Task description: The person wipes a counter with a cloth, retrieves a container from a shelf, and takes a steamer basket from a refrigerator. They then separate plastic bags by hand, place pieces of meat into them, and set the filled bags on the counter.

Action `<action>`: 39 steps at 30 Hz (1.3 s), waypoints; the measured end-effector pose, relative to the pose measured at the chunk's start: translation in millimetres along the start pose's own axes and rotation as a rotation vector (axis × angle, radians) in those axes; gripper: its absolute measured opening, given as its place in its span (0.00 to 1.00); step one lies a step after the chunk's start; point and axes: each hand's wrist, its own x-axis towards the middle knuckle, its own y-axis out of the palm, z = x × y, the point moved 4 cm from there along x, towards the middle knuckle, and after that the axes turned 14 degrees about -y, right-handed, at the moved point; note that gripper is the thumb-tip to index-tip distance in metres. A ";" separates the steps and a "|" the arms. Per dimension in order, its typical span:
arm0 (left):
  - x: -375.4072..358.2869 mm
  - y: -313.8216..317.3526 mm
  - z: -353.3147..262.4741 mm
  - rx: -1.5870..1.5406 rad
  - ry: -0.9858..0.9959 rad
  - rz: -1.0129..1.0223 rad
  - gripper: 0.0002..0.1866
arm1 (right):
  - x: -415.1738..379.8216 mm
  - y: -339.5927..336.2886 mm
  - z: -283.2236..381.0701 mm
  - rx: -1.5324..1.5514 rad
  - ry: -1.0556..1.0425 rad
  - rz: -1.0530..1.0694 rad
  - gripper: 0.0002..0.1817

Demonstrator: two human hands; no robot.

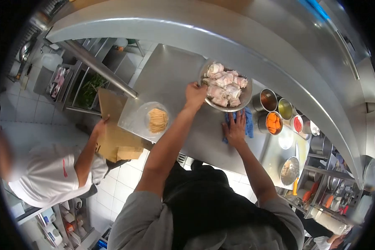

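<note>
My left hand [195, 95] is closed on the near left rim of a round metal bowl [246, 99]. Several pale raw meat pieces [226, 85], which look like chicken, fill the bowl. My right hand [236, 128] lies with its fingers stretched out on a blue cloth [248, 123], just below the bowl on the steel counter [200, 135]. Left of my forearm, a bundle of wooden sticks [158, 120] lies on a clear plastic sheet or bag [143, 112].
Metal containers stand right of the cloth, one with orange carrot pieces [273, 122]. A knife [296, 166] lies beside a small pan [289, 171] on a cutting board [271, 160]. A steel shelf [187, 35] hangs overhead. At left, another person [58, 171] holds cardboard [112, 131].
</note>
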 end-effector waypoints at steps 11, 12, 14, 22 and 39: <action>-11.8 -129.6 -104.6 -0.046 -0.223 0.016 0.08 | 166.5 47.2 44.3 0.005 -0.133 0.004 0.28; -5.8 -145.7 -103.0 -0.010 -0.207 0.011 0.08 | 177.4 55.9 51.1 0.061 -0.132 0.045 0.28; 24.4 -191.9 -82.7 0.198 0.001 0.077 0.09 | 189.5 68.2 65.7 0.139 -0.141 0.112 0.28; 18.2 -175.0 -94.3 0.019 -0.239 0.067 0.07 | 116.3 41.1 -24.1 0.515 0.107 0.314 0.27; 20.3 -70.7 -65.0 0.070 -0.600 0.508 0.19 | -91.5 -66.5 71.8 -0.198 0.425 -0.068 0.34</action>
